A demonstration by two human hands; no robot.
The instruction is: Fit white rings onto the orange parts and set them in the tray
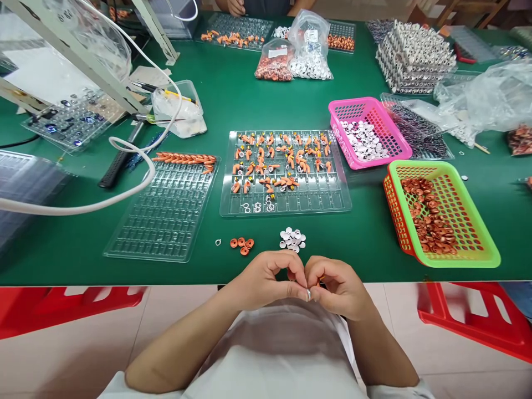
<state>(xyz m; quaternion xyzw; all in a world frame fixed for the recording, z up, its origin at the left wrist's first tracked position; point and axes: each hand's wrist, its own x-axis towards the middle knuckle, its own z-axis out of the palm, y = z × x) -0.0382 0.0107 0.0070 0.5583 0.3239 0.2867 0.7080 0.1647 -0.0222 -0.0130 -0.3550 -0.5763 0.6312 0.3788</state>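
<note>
My left hand and my right hand meet at the table's front edge. Between the left fingertips is a small whitish ring-like part. The right fingers pinch a small orange piece, mostly hidden. Just beyond my hands lie a small pile of white discs and several copper-coloured cups, with one small ring to their left. A clear tray behind them holds orange curved parts with yellow bits, and loose white rings in its front row.
A second clear tray is at left, near a hammer and white cable. Right are a pink basket of white discs and a green basket of copper cups. Bags and a person's hand are far back.
</note>
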